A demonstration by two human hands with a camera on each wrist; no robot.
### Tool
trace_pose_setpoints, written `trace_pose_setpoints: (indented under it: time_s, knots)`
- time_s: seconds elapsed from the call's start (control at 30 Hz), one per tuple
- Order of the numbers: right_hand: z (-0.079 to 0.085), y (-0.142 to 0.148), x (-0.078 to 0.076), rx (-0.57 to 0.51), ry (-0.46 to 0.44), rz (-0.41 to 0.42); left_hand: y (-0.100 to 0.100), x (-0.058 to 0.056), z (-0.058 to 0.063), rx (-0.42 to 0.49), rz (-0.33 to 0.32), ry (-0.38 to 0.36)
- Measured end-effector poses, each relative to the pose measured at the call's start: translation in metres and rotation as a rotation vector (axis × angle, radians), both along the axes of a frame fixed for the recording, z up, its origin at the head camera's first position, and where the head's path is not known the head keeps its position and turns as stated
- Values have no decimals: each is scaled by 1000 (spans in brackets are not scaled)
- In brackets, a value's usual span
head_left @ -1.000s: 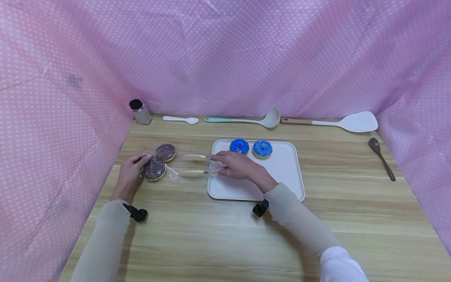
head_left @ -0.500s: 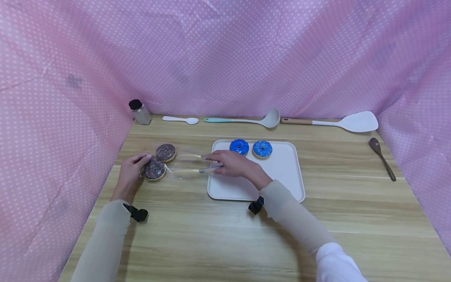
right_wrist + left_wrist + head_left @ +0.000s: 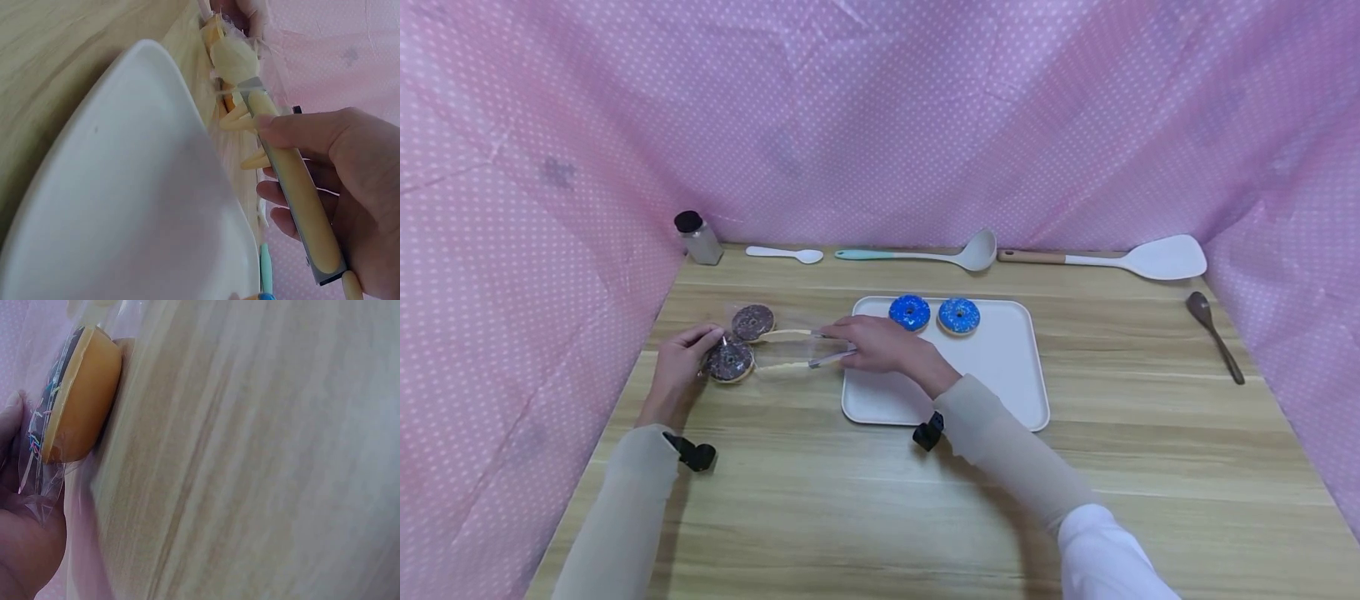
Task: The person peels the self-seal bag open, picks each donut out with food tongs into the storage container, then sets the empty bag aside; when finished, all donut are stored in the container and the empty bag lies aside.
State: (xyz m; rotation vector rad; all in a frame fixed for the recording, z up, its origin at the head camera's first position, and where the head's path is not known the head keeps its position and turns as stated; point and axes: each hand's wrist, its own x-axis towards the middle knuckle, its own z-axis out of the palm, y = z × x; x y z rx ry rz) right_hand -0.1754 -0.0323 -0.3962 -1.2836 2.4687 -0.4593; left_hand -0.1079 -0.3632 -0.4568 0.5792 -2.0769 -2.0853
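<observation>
In the head view, my left hand [image 3: 676, 367] grips the left end of a clear plastic bag [image 3: 45, 501]. Inside the bag are two chocolate donuts with sprinkles; the near donut [image 3: 728, 361] sits beside my fingertips, the far donut [image 3: 753, 322] just behind it. My right hand [image 3: 886, 346] holds tongs [image 3: 290, 194] with metal arms and cream-coloured tips and grip panels. The tong arms are spread and reach left into the bag, one tip at the far donut's edge and the other by the near donut.
Under my right hand lies a white tray [image 3: 992, 375] with a dark blue donut [image 3: 909, 312] and a lighter blue donut [image 3: 958, 317]. Along the back are a black-capped jar [image 3: 700, 242], white spoon [image 3: 786, 254], ladle [image 3: 977, 252] and white spatula [image 3: 1165, 258]. At right lies a brown spoon [image 3: 1213, 337].
My right hand has moved left with the tongs, bringing their tips deeper into the bag and up to the donuts. My left hand has stayed in place.
</observation>
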Motion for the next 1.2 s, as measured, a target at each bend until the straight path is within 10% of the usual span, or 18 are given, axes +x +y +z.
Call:
trace_pose_setpoints:
  time_s: [1.2]
  knots:
    - [-13, -16, -2, -91, -123, 22, 6, -3, -3, 183, 2, 101]
